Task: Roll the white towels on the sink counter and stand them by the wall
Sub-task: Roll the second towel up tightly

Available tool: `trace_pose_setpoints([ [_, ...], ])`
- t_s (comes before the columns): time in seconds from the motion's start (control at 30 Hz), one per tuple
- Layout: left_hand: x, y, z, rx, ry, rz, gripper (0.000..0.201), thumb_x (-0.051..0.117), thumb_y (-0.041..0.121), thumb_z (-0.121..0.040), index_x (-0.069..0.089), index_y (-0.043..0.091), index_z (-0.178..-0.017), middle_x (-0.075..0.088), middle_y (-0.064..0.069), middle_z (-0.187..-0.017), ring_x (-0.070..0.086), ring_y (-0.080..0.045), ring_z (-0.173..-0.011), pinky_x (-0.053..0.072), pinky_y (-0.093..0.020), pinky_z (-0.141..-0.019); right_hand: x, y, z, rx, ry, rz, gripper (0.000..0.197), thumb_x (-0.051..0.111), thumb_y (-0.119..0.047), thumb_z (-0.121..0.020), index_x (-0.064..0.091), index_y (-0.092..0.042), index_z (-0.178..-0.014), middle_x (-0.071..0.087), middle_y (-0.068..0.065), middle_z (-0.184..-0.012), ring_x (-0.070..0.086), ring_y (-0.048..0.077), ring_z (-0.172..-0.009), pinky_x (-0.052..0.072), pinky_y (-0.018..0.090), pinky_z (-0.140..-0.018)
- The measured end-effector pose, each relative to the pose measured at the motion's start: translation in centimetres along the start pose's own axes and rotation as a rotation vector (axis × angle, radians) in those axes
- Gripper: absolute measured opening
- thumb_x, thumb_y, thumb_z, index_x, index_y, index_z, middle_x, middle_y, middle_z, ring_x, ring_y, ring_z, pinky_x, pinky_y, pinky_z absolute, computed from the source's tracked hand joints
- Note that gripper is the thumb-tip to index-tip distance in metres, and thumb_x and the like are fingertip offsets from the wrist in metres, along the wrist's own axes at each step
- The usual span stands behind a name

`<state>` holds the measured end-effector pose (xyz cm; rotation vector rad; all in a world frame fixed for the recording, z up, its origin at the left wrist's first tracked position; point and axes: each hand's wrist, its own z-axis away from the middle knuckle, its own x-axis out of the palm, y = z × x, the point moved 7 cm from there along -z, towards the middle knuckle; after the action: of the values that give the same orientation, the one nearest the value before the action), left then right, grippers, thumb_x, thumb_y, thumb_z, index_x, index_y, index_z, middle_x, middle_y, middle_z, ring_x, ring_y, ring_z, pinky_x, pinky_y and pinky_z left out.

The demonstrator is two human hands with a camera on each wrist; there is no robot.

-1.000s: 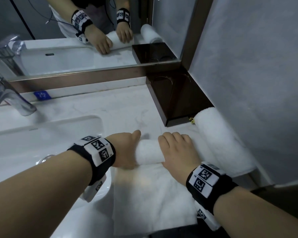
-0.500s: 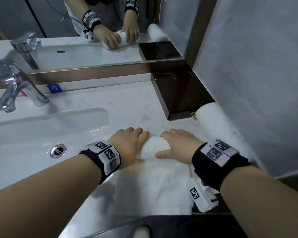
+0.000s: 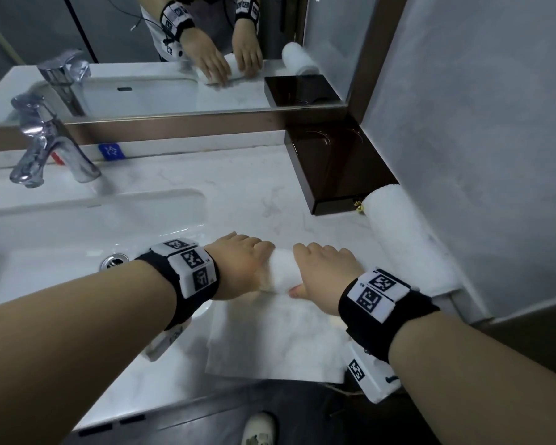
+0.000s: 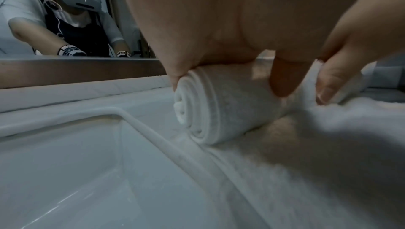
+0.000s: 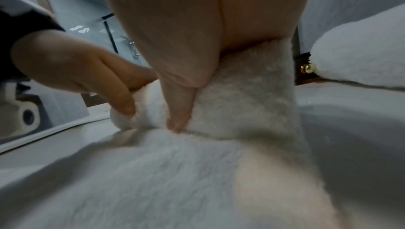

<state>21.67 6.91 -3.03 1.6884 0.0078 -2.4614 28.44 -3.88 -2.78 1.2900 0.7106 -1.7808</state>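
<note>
A white towel lies on the marble sink counter [image 3: 238,187], its far part wound into a tight roll [image 3: 281,268] and its flat part [image 3: 276,342] stretching toward the front edge. My left hand [image 3: 241,264] grips the roll's left end, fingers curled over the top. My right hand [image 3: 321,268] grips the right end the same way, its thumb tucked under at the front. The left wrist view shows the roll's spiral end [image 4: 197,111]. In the right wrist view the roll [image 5: 241,102] sits under my palm. A second rolled towel [image 3: 405,239] lies along the right wall.
A dark brown tray [image 3: 337,168] fills the back right corner, touching the second towel's far end. The sink basin [image 3: 77,239] with its drain [image 3: 114,261] and chrome faucet [image 3: 45,149] lie to the left. A mirror [image 3: 174,75] runs behind and a grey wall [image 3: 479,123] stands on the right.
Both hands have rolled the towel toward me, so the roll is thicker and the flat part shorter. The head view has swung left, showing more of the faucet.
</note>
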Motion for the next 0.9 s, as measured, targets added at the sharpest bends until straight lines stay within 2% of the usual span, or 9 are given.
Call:
trace_pose_setpoints([
  [0.1, -0.4, -0.1, -0.1, -0.088, -0.106, 0.03, 0.045, 0.065, 0.034, -0.083, 0.05, 0.02, -0.123, 0.063, 0.002, -0.113, 0.062, -0.02, -0.1, 0.05, -0.032, -0.083, 0.0, -0.6, 0.8, -0.015, 0.082, 0.042, 0.053, 0.061, -0.05, -0.088, 0.039, -0.014, -0.119, 0.055, 0.005, -0.111, 0.055, 0.024, -0.096, 0.03, 0.034, -0.073],
  [0.23, -0.3, -0.7, -0.5, -0.251, -0.16, -0.041, 0.041, 0.076, 0.042, -0.061, 0.06, 0.029, -0.096, 0.066, 0.01, -0.079, 0.064, -0.014, -0.07, 0.044, -0.024, -0.055, 0.7, -1.1, 1.9, -0.024, 0.115, 0.092, 0.053, 0.064, -0.026, -0.084, 0.036, -0.011, -0.126, 0.051, 0.005, -0.11, 0.052, 0.024, -0.093, 0.035, 0.035, -0.076],
  [0.3, 0.4, -0.1, -0.8, -0.357, -0.196, -0.148, 0.028, 0.072, 0.041, -0.052, 0.064, 0.028, -0.076, 0.064, 0.009, -0.062, 0.06, -0.015, -0.052, 0.041, -0.019, -0.048, 0.8, -1.2, 2.5, -0.027, 0.133, 0.091, 0.054, 0.048, -0.007, -0.074, 0.035, -0.008, -0.126, 0.049, 0.005, -0.108, 0.05, 0.024, -0.09, 0.034, 0.036, -0.075],
  [0.4, 2.1, 0.3, -0.9, -0.482, -0.276, -0.211, 0.025, 0.069, 0.038, -0.045, 0.057, 0.026, -0.063, 0.056, 0.006, -0.062, 0.053, -0.017, -0.046, 0.042, -0.022, -0.044, 0.8, -1.5, 3.2, -0.044, 0.164, 0.101, 0.071, 0.027, -0.008, -0.055, 0.035, -0.006, -0.126, 0.047, 0.006, -0.105, 0.047, 0.026, -0.087, 0.035, 0.038, -0.075],
  [0.47, 2.4, 0.2, -1.0, -0.394, -0.156, -0.176, 0.026, 0.06, 0.039, -0.041, 0.047, 0.03, -0.061, 0.049, 0.013, -0.066, 0.047, -0.01, -0.047, 0.032, -0.018, -0.042, 1.3, -1.4, 3.6, -0.032, 0.19, 0.122, 0.074, 0.03, -0.008, -0.056, 0.033, -0.006, -0.13, 0.047, 0.007, -0.107, 0.047, 0.026, -0.088, 0.038, 0.04, -0.078],
  [0.57, 2.1, 0.1, 0.7, -0.253, 0.064, -0.031, 0.032, 0.057, 0.051, -0.051, 0.046, 0.036, -0.077, 0.057, 0.014, -0.082, 0.045, -0.008, -0.058, 0.036, -0.023, -0.049, 2.1, -1.4, 4.1, -0.058, 0.198, 0.156, 0.079, 0.049, -0.011, -0.066, 0.02, -0.008, -0.14, 0.044, 0.009, -0.12, 0.046, 0.028, -0.099, 0.037, 0.043, -0.088],
  [0.67, 2.0, 1.1, 2.4, -0.139, 0.153, -0.021, 0.058, 0.062, 0.05, -0.064, 0.05, 0.029, -0.117, 0.058, 0.005, -0.111, 0.057, -0.019, -0.093, 0.049, -0.034, -0.076, 2.7, -1.5, 4.7, -0.084, 0.181, 0.161, 0.083, 0.05, -0.028, -0.083, 0.004, -0.011, -0.149, 0.03, 0.011, -0.144, 0.036, 0.032, -0.124, 0.026, 0.048, -0.108],
  [0.77, 1.8, 1.7, 3.6, -0.115, 0.224, -0.035, 0.069, 0.057, 0.052, -0.073, 0.038, 0.029, -0.136, 0.05, 0.004, -0.133, 0.049, -0.022, -0.117, 0.044, -0.038, -0.095, 3.0, -1.7, 5.4, -0.08, 0.156, 0.09, 0.091, 0.042, -0.057, -0.091, -0.009, -0.015, -0.152, 0.007, 0.012, -0.16, 0.009, 0.033, -0.146, 0.004, 0.051, -0.119],
  [0.9, 2.5, 2.0, 4.4, -0.127, 0.252, -0.048, 0.086, 0.042, 0.064, -0.074, 0.017, 0.032, -0.149, 0.031, 0.001, -0.155, 0.032, -0.022, -0.138, 0.026, -0.044, -0.111, 3.2, -2.2, 6.3, -0.066, 0.161, 0.048, 0.09, 0.028, -0.068, -0.091, -0.018, -0.019, -0.151, -0.009, 0.009, -0.163, -0.008, 0.029, -0.149, -0.006, 0.051, -0.119],
])
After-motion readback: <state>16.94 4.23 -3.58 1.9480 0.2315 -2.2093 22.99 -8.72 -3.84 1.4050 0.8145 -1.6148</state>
